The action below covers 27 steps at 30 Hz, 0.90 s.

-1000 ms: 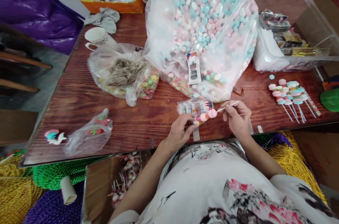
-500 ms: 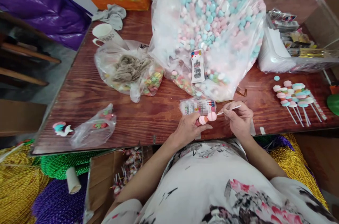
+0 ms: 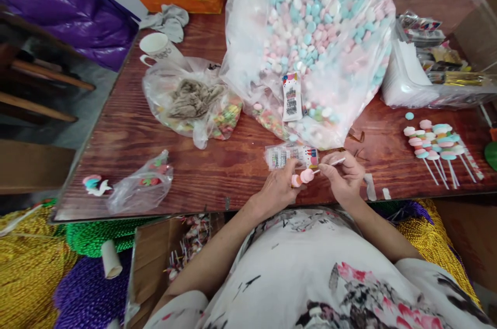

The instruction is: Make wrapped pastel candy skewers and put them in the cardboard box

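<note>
Fingers of right hand [image 3: 344,176] pinching stick [image 3: 330,164], left hand [image 3: 280,186] apparently gripping candy [image 3: 303,177]

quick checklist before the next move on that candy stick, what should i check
1. Stick pinched in right hand: ok.
2. Left hand on the pink candies at the stick's tip: ok.
3. Candies pushed fully onto the stick: cannot tell.
4. Candy bag within reach just behind the hands: ok.
5. Finished sticks lying clear to the right: ok.
6. Small packet close under the hands, may get in the way: not ok.
</note>
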Each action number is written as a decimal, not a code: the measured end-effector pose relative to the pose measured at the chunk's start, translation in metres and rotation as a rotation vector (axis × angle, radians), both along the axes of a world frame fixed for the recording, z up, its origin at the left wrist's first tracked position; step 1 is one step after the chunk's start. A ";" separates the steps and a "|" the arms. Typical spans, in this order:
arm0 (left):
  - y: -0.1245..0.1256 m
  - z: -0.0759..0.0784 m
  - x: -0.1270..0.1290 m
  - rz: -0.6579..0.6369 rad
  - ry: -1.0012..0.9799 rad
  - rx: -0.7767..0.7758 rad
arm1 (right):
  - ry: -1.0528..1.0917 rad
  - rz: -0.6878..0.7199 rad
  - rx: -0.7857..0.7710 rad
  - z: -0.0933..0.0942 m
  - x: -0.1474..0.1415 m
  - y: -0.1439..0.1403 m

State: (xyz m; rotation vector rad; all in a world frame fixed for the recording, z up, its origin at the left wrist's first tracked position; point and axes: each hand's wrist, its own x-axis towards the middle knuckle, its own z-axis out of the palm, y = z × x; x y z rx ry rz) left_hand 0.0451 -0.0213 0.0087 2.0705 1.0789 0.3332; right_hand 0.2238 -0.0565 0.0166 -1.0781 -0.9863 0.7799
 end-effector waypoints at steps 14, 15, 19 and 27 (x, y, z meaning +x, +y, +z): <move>-0.002 0.016 -0.016 0.009 0.185 0.115 | 0.353 -0.004 -0.125 -0.012 0.007 0.017; -0.003 0.015 -0.020 0.019 0.235 0.136 | 0.379 -0.008 -0.136 -0.012 0.007 0.017; -0.005 0.010 -0.028 0.006 0.246 0.143 | 0.448 -0.005 -0.172 -0.014 0.004 0.017; -0.006 0.004 -0.013 -0.055 -0.059 -0.225 | 0.344 0.144 -0.116 -0.007 0.010 0.013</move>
